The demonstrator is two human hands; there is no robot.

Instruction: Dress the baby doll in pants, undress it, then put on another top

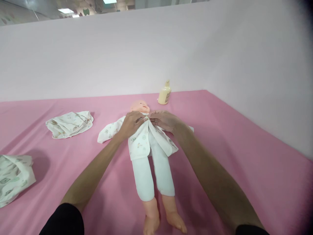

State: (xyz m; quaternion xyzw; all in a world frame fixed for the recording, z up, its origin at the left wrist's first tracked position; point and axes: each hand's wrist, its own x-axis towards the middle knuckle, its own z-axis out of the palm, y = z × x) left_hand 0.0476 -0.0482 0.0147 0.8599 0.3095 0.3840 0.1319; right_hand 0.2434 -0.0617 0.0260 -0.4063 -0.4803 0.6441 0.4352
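A baby doll [151, 209] lies on its back, its head [140, 106] turned to the side and its bare feet towards me. It has on a white printed baby jacket [139, 143], whose front hangs apart below the collar, over plain white legs. My left hand [133, 123] is closed on the jacket's edge at the neck, fingers bent. Across from it, my right hand [163, 119] pinches the other edge at the collar, fingers together. Both sets of fingertips nearly meet just under the doll's chin, and they partly hide the fastening there.
A pale yellow pump bottle [164, 94] stands behind the doll, near the white wall [122, 58]. Folded printed cloth [69, 124] lies to the left, and another printed cloth piece [16, 179] is at the left edge. A pink sheet [102, 182] covers the surface.
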